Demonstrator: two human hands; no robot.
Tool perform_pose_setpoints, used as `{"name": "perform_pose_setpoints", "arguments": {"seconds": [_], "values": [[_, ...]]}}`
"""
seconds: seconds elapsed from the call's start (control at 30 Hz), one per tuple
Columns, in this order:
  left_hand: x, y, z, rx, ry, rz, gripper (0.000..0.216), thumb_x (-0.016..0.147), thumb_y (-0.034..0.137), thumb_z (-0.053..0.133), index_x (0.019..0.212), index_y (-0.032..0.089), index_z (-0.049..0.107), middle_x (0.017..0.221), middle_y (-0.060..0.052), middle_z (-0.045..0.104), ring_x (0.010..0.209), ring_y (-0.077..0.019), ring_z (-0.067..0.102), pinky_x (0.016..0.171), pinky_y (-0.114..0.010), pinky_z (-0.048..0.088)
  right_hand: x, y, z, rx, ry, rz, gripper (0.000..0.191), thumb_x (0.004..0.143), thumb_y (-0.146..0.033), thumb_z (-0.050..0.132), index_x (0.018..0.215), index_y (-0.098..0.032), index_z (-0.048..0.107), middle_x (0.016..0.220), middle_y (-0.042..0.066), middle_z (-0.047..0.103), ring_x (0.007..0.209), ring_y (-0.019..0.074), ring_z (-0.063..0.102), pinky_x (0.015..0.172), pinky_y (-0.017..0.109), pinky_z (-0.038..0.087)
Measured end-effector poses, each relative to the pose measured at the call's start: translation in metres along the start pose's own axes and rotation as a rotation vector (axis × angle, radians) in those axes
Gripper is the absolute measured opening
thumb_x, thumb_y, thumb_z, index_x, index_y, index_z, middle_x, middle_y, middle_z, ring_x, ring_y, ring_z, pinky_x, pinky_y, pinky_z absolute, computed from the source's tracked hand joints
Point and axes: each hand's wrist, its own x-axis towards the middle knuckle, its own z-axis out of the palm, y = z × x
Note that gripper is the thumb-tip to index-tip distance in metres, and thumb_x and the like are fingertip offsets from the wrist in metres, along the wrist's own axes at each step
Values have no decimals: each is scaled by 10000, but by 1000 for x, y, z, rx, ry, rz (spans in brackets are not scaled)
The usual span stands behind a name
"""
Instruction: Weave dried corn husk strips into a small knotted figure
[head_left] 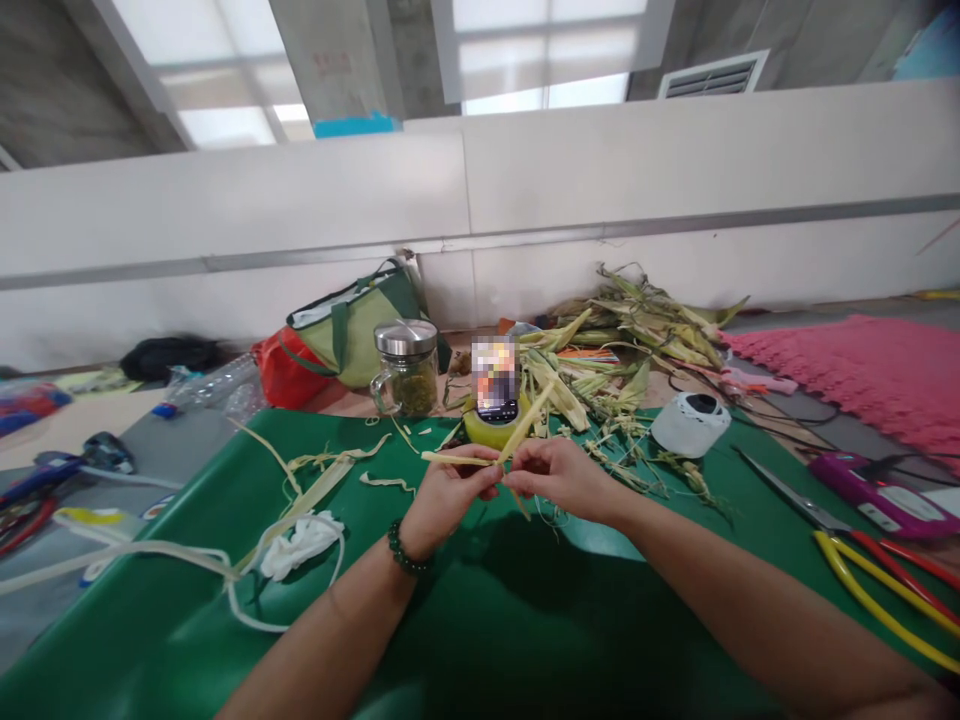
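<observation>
Both of my hands meet over the green mat [540, 630], in front of a propped phone [496, 390] with a blurred screen. My left hand [454, 492], with a dark beaded bracelet at its wrist, pinches pale yellow corn husk strips [529, 422] where they cross. One strip points left past the fingers, another rises to the upper right. My right hand [555, 477] is closed on the same strips near the crossing, fingertips almost touching those of the left. A short end hangs below the fingers. The exact fold is hidden by the fingertips.
A heap of dried husks [645, 320] lies behind, right of a glass jar [409, 375]. Large scissors [832, 525] and a purple glue gun [885, 497] rest at right, near a white roll [690, 425]. White cord [172, 550] and crumpled tissue [300, 545] lie left.
</observation>
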Motion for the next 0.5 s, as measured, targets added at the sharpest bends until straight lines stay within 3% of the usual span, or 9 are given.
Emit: {"name": "perform_pose_setpoints", "arguments": {"seconds": [0.23,0.4,0.5], "values": [[-1,3,4,-46,-81,-62,351,603,414,758,744,139,591,564,40,573,420,-53,483,410,-166,381,-2,-9,4,-97,-68,-61,330,828,-394,536,628,-141,601,527,-29,469,492,85,389,458,210,280],[-5,1,7,99,-3,-10,287,634,395,729,675,136,612,504,39,551,390,-66,491,399,-174,384,-6,-12,-4,-388,-125,-124,318,872,-291,484,598,-146,557,523,-23,464,503,91,405,478,205,282],[-3,-2,5,145,-70,-24,281,675,401,692,640,140,594,501,28,560,389,-72,504,408,-177,401,-7,-14,-12,-576,-189,-152,253,877,-247,491,663,-155,588,562,-9,519,528,103,445,503,208,300]]}}
